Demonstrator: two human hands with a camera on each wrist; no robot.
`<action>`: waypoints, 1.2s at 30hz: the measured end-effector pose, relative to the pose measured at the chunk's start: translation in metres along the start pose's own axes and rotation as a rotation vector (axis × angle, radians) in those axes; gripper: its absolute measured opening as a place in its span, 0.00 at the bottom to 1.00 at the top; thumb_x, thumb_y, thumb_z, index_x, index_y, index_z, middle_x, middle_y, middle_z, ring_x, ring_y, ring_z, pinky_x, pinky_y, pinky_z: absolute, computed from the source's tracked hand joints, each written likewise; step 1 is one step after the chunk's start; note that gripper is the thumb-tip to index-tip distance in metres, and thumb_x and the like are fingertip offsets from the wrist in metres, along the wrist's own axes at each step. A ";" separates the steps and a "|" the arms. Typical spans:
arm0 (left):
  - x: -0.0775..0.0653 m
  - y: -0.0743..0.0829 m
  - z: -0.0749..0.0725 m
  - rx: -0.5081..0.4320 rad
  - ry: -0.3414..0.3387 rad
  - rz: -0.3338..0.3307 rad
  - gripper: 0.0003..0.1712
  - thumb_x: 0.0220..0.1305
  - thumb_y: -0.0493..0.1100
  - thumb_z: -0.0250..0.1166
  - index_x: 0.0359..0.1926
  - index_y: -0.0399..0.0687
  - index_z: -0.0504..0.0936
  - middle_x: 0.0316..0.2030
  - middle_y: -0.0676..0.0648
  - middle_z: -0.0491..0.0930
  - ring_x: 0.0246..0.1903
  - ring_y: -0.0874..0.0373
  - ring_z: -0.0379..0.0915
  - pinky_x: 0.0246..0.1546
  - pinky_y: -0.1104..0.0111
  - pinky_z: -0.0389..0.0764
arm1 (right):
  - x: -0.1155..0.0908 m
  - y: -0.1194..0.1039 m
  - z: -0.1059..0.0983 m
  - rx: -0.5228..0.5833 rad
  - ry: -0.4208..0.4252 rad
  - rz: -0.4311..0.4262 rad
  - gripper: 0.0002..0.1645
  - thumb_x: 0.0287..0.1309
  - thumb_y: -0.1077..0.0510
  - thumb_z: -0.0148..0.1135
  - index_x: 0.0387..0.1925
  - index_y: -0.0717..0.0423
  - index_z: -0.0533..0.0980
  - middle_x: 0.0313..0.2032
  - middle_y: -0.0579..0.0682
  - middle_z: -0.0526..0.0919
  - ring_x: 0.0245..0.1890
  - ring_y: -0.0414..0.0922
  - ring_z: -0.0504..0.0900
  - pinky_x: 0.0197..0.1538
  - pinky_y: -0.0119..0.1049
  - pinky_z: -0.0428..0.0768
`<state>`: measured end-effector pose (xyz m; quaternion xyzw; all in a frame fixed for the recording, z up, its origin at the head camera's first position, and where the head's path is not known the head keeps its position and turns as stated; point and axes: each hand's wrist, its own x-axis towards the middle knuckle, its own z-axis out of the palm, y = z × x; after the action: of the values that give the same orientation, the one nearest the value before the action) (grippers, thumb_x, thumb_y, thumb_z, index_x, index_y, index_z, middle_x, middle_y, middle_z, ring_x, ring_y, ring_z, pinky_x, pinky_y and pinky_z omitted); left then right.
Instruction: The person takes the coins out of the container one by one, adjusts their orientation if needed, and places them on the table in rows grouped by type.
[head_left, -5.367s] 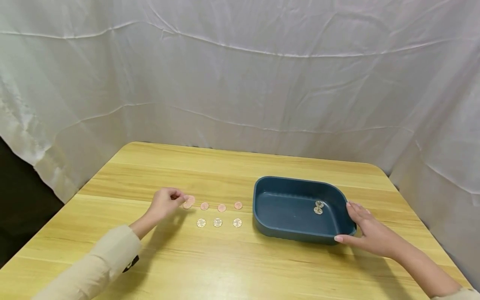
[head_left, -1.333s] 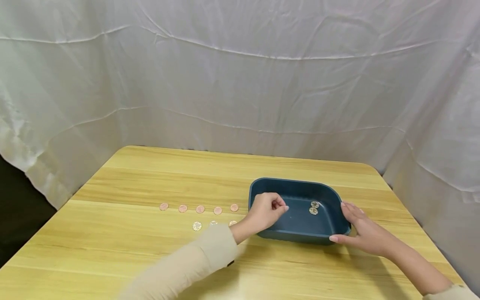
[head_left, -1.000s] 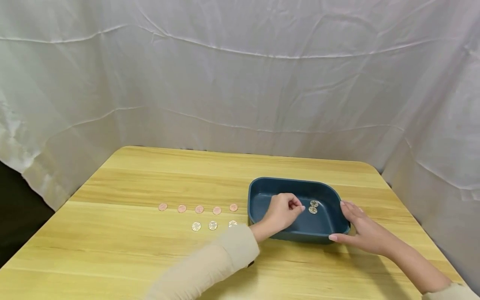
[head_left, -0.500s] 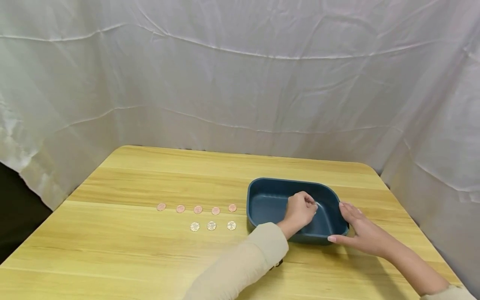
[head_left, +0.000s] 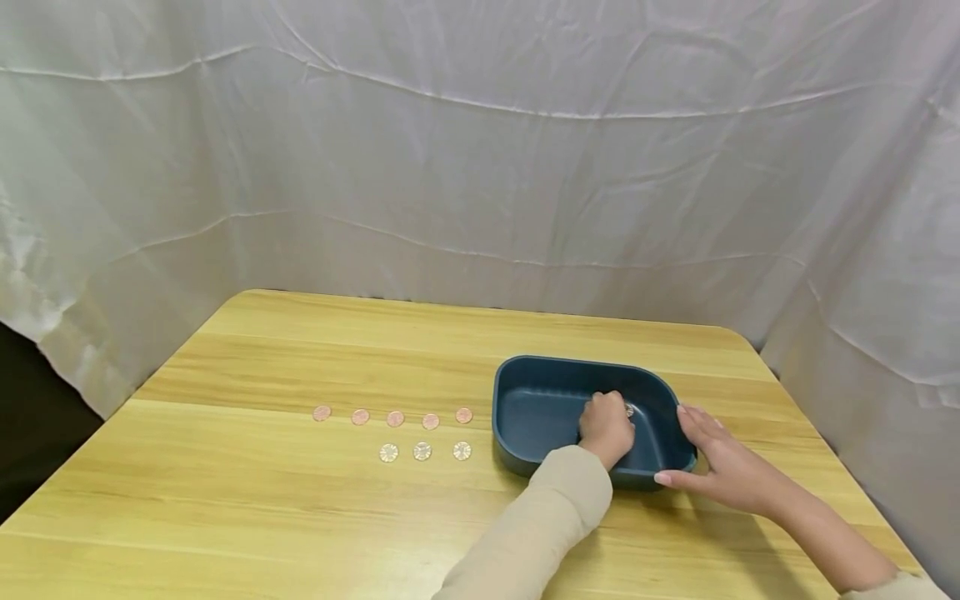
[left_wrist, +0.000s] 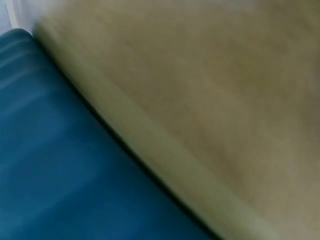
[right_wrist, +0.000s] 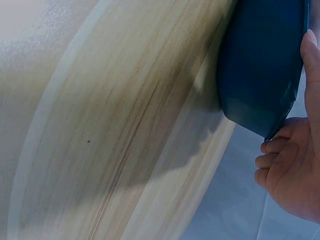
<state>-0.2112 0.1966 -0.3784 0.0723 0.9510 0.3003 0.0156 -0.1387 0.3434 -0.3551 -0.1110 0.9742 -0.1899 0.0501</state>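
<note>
A dark blue plastic tray (head_left: pixel 532 417) stands on the wooden table, right of the middle. My left hand (head_left: pixel 609 427) reaches down inside it, back of the hand up, and its fingertips are hidden. Just past its knuckles, part of a gold coin (head_left: pixel 629 410) shows on the tray floor. The tray's outer wall (left_wrist: pixel 75 150) fills the lower left of the left wrist view. With thumb and fingers around the right end of the tray, my right hand (head_left: pixel 738 471) holds it; the right wrist view shows this hand (right_wrist: pixel 295 170) at the tray's corner (right_wrist: pixel 260 75).
Left of the tray lies a row of several copper-coloured coins (head_left: pixel 395 418). Nearer to me are three gold coins (head_left: pixel 422 451) in a second row. A white curtain (head_left: pixel 450 167) hangs behind the wooden table (head_left: pixel 300 517).
My left hand has gone from the row of copper-coloured coins, where it placed one, across to the tray and down over the gold coins there. The right hand has kept its hold.
</note>
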 end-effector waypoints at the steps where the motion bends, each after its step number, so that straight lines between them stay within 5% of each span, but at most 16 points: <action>1: 0.000 -0.001 0.000 0.010 -0.004 -0.013 0.06 0.54 0.45 0.68 0.28 0.49 0.81 0.28 0.49 0.80 0.32 0.56 0.79 0.29 0.68 0.78 | 0.000 0.000 0.000 -0.001 0.001 -0.003 0.62 0.47 0.37 0.65 0.66 0.75 0.48 0.67 0.74 0.48 0.66 0.72 0.45 0.59 0.69 0.52; 7: 0.002 -0.003 0.001 0.041 -0.069 -0.064 0.08 0.53 0.46 0.68 0.31 0.47 0.83 0.31 0.48 0.83 0.34 0.55 0.79 0.31 0.67 0.79 | 0.000 -0.001 0.000 -0.011 0.008 -0.008 0.62 0.47 0.37 0.65 0.67 0.74 0.48 0.67 0.74 0.48 0.66 0.71 0.46 0.59 0.69 0.52; 26: -0.002 0.001 0.005 0.292 -0.121 0.046 0.16 0.55 0.56 0.66 0.45 0.65 0.81 0.42 0.56 0.82 0.41 0.60 0.77 0.37 0.69 0.78 | -0.001 -0.002 0.002 -0.025 0.010 -0.015 0.61 0.47 0.39 0.66 0.66 0.75 0.49 0.66 0.74 0.50 0.65 0.72 0.48 0.58 0.68 0.55; 36: -0.003 0.002 0.006 0.310 -0.151 0.112 0.19 0.52 0.56 0.68 0.46 0.63 0.80 0.41 0.59 0.82 0.41 0.62 0.78 0.36 0.71 0.79 | -0.002 0.000 0.002 -0.021 0.015 -0.025 0.61 0.47 0.39 0.66 0.66 0.75 0.49 0.67 0.74 0.50 0.65 0.72 0.48 0.58 0.68 0.55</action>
<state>-0.2073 0.2016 -0.3823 0.1490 0.9765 0.1443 0.0587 -0.1369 0.3429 -0.3567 -0.1221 0.9750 -0.1813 0.0392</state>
